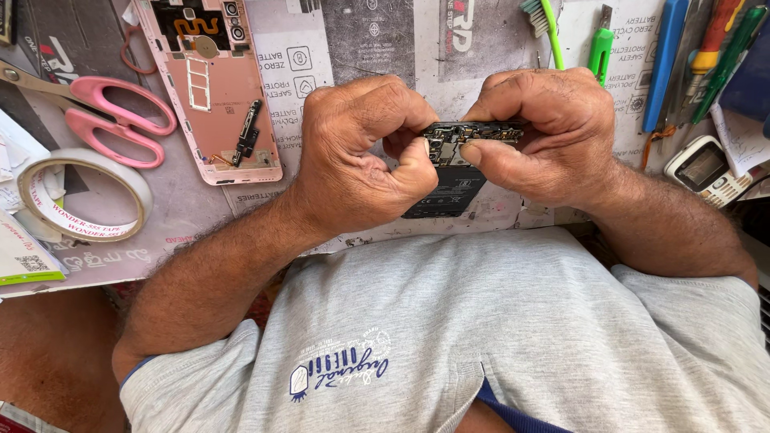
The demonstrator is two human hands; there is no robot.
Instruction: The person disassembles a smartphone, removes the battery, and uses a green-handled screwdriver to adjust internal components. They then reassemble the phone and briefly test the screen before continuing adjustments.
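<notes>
Two hands gripped a phone circuit board.
Left hand and right hand pinched the circuit board firmly; pink phone shell lay at ten o'clock; gentle, even pressure seemed wise.

Hidden and cut-off parts at your bench

Your left hand and right hand cover most of the circuit board; its components are too small to tell. The top edge crops the pink phone shell, green brush and screwdrivers; the left edge clips the scissors.
</notes>
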